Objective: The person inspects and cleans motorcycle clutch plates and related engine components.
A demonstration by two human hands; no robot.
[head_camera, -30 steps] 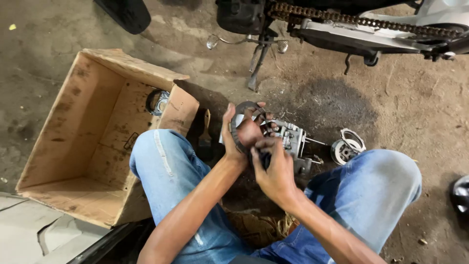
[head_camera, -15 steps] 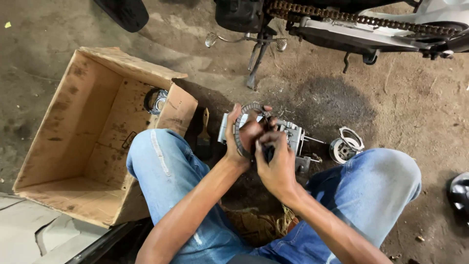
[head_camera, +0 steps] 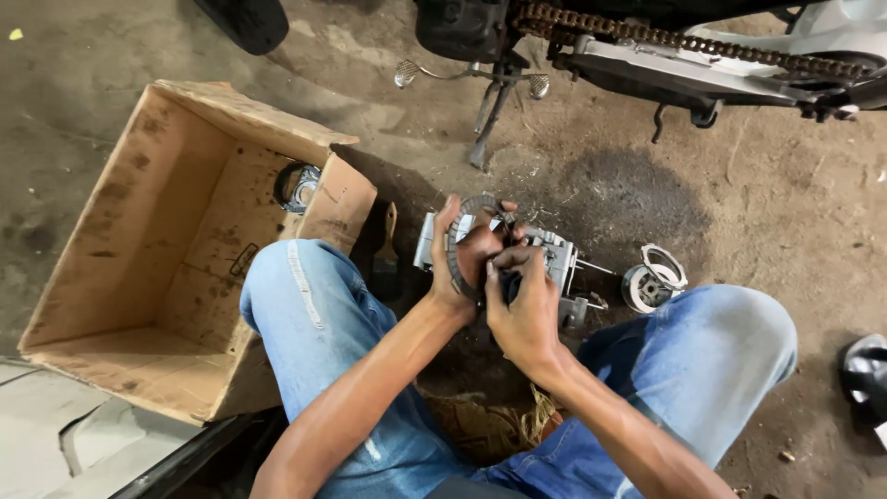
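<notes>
oil-stained concrete floor (head_camera: 758,212), motorcycle chain (head_camera: 684,42) overhead. left hand (head_camera: 471,254) wraps a ring-shaped clutch plate (head_camera: 455,261); right hand (head_camera: 522,305) pinches its lower edge, above the grey engine part (head_camera: 554,259). risk: greasy plate could slip onto the grit. worn brown cardboard box (head_camera: 139,259) lies open at left, no label visible.

The jeans (head_camera: 314,323) were light blue with faded white streaks. The cardboard box (head_camera: 157,240) was brown with dark stains. The ring (head_camera: 455,259) in the hands was dark grey. The engine part (head_camera: 559,259) was silver. The chain (head_camera: 684,42) was rusty brown. The floor (head_camera: 785,185) was grey-brown with a dark oily patch.
</notes>
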